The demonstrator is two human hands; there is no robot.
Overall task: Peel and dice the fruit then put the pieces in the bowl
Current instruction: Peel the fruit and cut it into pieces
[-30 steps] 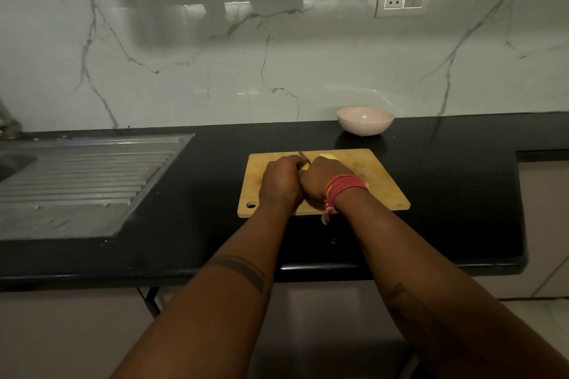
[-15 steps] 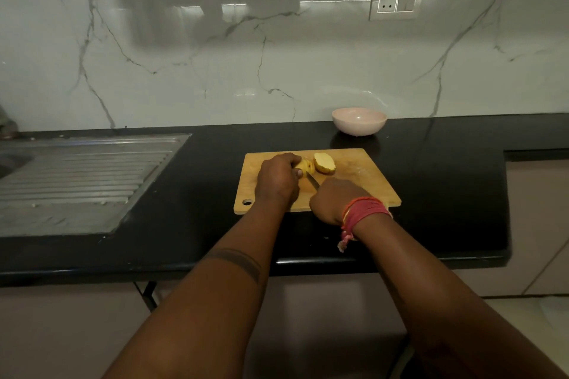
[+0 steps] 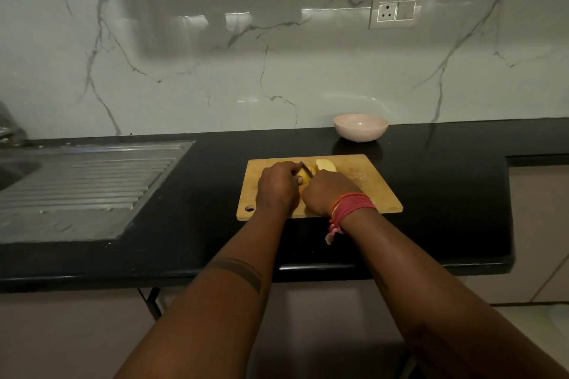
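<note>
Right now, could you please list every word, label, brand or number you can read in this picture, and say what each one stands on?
None can be read in this view.
The wall socket and switch plate shows no legible marking.
The bowl, the cutting board and the knife carry no visible print.
The wrist threads on the right hand bear no lettering.

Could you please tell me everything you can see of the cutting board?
The cutting board is a light wooden rectangle with rounded corners and a hanging hole at its near left corner. It lies flat on the black counter, just in front of the bowl. Pale fruit pieces sit on it, and both hands work over it.
</note>
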